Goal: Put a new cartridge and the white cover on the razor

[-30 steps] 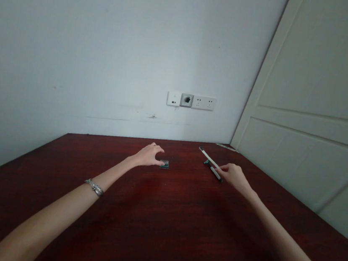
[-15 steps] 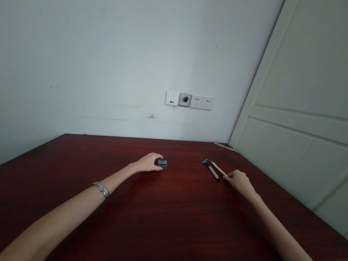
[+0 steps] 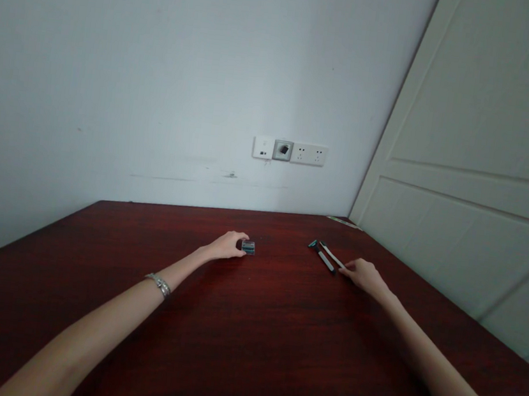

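My left hand [image 3: 228, 245] has its thumb and fingers around the left side of a small clear case [image 3: 249, 247] with dark and teal parts inside, at the middle of the dark red table. To the right, a razor [image 3: 325, 261] with a teal head and a grey and black handle lies at a slant. Beside it is a slim white stick-like thing [image 3: 332, 255] with a dark far end, perhaps a toothbrush. My right hand [image 3: 360, 274] pinches its near end between thumb and fingers. The far end is close to the razor's head.
The glossy red table [image 3: 248, 331] runs back to a white wall with a row of sockets [image 3: 308, 154]. A pale panelled door [image 3: 471, 242] stands along the right side. A thin flat strip [image 3: 344, 222] lies at the back right corner. A silver bracelet [image 3: 159, 284] circles my left wrist.
The view has shifted very slightly. Both hands keep their places at the clear case and the white stick-like thing, with no clear movement of either.
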`<state>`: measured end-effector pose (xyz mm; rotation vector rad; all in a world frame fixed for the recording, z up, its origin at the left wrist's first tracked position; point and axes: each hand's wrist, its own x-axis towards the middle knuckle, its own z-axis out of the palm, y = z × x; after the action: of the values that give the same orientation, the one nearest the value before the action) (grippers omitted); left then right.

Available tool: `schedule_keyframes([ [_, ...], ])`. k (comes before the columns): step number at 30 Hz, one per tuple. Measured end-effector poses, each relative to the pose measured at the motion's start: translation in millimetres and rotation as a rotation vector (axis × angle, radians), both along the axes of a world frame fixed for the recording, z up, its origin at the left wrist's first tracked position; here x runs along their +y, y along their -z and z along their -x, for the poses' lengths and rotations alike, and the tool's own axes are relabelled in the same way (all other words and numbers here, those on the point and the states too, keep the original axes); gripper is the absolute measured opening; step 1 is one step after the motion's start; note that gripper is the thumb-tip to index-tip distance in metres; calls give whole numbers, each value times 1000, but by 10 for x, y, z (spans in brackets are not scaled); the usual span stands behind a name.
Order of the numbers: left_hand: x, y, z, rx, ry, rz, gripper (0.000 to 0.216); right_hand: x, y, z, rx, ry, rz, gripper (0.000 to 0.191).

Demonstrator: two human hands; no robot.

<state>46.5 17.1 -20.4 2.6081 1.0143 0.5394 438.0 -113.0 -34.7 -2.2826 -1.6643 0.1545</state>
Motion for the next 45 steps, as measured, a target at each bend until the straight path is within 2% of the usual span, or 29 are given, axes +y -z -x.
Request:
schedule_keyframes([
  [4, 25, 28, -9, -5, 4, 15, 48, -3, -133, 25, -6, 9, -65, 29],
  [11, 72, 50, -16, -44, 31, 47, 47, 97, -412, 237, -6, -66, -177, 32],
  [16, 78, 81, -61, -108, 20, 37, 42, 172, -509, 625, 3, -360, -236, 31],
  [19, 1, 58, -132, -155, 16, -8, 41, 169, -553, 971, 3, -559, -235, 38],
  [23, -224, -68, -258, -156, 120, -30, 46, 176, -596, 1357, 33, -723, -156, 62],
  [26, -405, -186, -342, -156, 210, -27, 48, 216, -605, 1502, 25, -748, -108, 73],
  [30, -547, -282, -410, -172, 251, -46, 46, 261, -606, 1567, -29, -751, -75, 57],
  [35, -586, -286, -439, -181, 263, -55, 49, 267, -604, 1585, -122, -705, -53, 41],
  [45, -602, -276, -465, -182, 255, -17, 45, 241, -585, 1598, -209, -759, -68, 40],
])
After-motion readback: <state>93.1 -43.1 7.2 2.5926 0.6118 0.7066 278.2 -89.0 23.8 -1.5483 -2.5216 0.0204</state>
